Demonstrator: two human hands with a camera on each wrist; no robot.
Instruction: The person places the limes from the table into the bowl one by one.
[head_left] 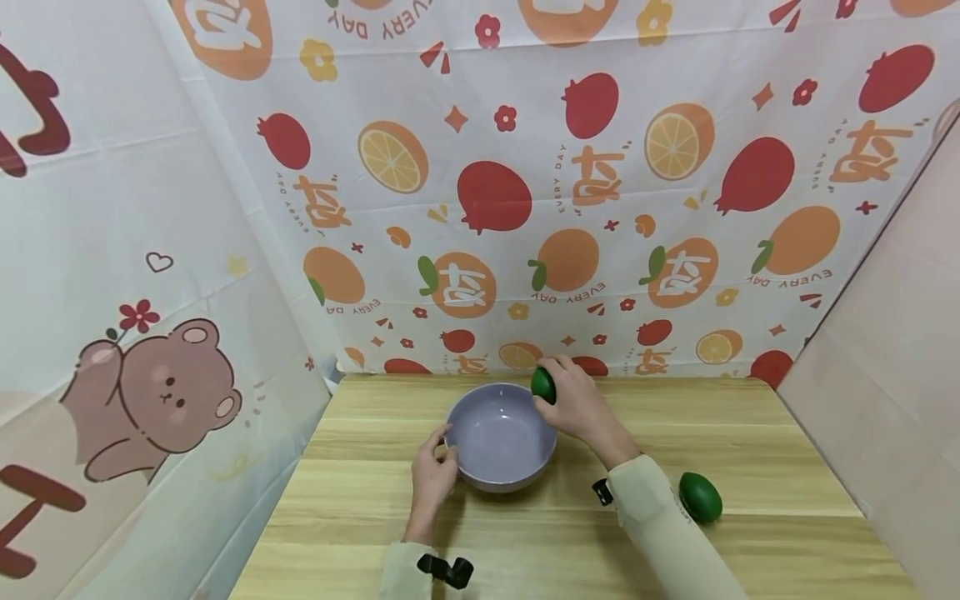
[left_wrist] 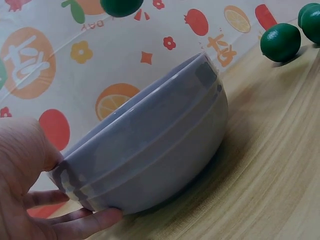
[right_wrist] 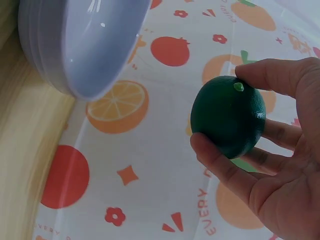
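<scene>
A lavender-grey bowl (head_left: 501,437) stands upright on the wooden table, only bare glaze showing inside it. My left hand (head_left: 435,475) grips the bowl's left side, its thumb at the rim and fingers against the outer wall in the left wrist view. Held in my right hand (head_left: 576,400) is a dark green lime (right_wrist: 227,117), pinched between thumb and fingers. This lime is above the bowl's right rim, apart from it. Another lime (head_left: 701,497) lies on the table beside my right sleeve. The left wrist view shows a lime (left_wrist: 280,42) on the table and more green fruit at the edge.
The wooden table (head_left: 360,475) runs back to a fruit-print curtain (head_left: 495,196). Cloth walls close in both sides, the left one bearing a bear print (head_left: 176,392). Black wrist mounts (head_left: 446,571) sit at both sleeves. My right forearm hides part of the table.
</scene>
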